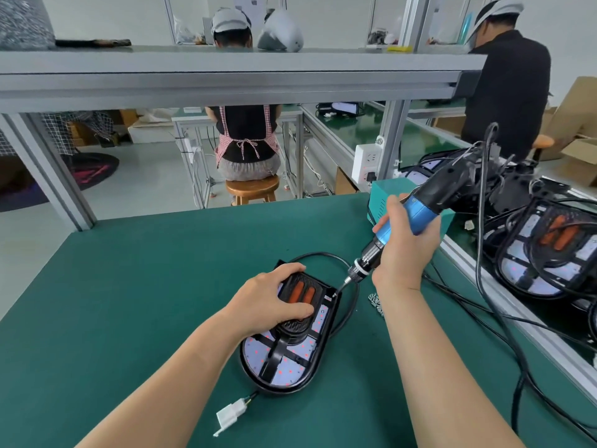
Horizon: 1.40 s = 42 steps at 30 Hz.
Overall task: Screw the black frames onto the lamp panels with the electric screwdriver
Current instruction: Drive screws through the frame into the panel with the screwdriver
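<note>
Left hand (265,299) tight on the lamp (284,375), right hand (403,250) tight round the screwdriver (420,206), bit at the frame (279,349) corner.

The surface (155,286) wears a matt green mat, faintly textured. The black frame (278,350) is glossy moulded plastic over the smooth white lamp panel (292,375). The electric screwdriver (416,213) has a satin blue metallic barrel, a matt black plastic top and a knurled bright-metal chuck. The stool (253,187) is varnished wood, the shelf rail (226,82) brushed aluminium.
</note>
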Available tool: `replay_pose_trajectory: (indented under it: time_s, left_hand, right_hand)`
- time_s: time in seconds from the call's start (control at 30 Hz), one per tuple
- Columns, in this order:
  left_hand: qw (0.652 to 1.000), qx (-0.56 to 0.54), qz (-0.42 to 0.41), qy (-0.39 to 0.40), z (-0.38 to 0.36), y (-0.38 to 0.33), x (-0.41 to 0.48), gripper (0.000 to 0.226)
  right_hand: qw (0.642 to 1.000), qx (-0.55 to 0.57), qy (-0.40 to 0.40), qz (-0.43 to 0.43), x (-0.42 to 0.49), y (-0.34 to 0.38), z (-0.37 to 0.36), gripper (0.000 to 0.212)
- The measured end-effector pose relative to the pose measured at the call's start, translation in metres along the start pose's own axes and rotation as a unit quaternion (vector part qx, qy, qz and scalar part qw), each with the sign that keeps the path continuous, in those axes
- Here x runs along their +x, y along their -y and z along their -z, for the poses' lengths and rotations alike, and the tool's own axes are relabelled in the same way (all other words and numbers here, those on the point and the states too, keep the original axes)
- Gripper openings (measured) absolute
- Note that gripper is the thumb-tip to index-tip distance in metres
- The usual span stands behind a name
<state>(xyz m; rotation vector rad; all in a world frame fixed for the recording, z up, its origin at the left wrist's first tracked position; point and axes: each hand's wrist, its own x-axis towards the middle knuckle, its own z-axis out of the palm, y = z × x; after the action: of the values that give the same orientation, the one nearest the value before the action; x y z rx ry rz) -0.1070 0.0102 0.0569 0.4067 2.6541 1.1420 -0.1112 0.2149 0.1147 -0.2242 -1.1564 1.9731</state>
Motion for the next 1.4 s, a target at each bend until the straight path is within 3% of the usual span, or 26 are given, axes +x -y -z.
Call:
replay_pose_trajectory:
  time_s: [0.17, 1.4]
  left_hand:
    - [1.0, 0.007, -0.002, 0.015, 0.002, -0.003, 0.002, 0.078]
    - [1.0, 0.007, 0.006, 0.016, 0.003, -0.003, 0.001, 0.071]
  right_hand:
    - [1.0, -0.007, -0.001, -0.002, 0.0, -0.006, 0.004, 0.018]
    - [1.0, -0.02, 0.008, -0.001, -0.001, -0.021, 0.003, 0.016]
